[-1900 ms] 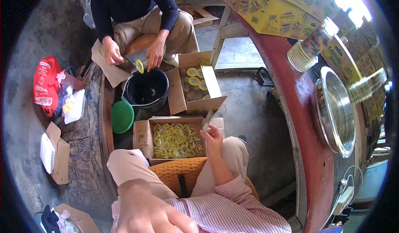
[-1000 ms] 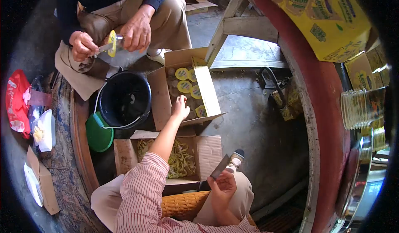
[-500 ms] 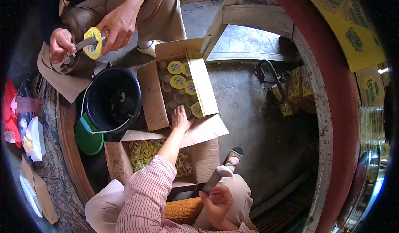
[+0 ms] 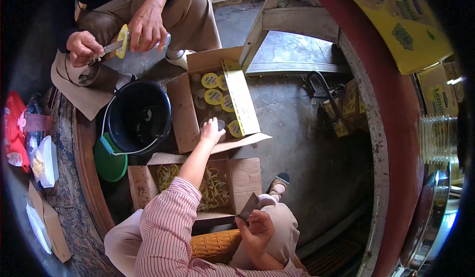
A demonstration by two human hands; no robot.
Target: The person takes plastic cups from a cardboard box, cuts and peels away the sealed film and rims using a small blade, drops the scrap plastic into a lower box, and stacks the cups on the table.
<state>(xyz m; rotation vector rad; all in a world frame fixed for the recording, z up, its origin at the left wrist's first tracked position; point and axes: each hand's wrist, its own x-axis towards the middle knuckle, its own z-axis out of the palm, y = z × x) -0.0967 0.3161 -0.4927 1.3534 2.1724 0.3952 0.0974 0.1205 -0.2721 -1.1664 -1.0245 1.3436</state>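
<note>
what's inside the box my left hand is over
Inside the box: yellow-lidded cups and greyish round tops. Whatever lies beneath them or your left hand is covered.

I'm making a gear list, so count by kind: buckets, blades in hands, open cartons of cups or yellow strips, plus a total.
Dark bucket: 1
Blades: 2, the wearer's blade and the co-worker's blade
Cartons: 2, the cup carton and the strip carton
Total: 5
</note>
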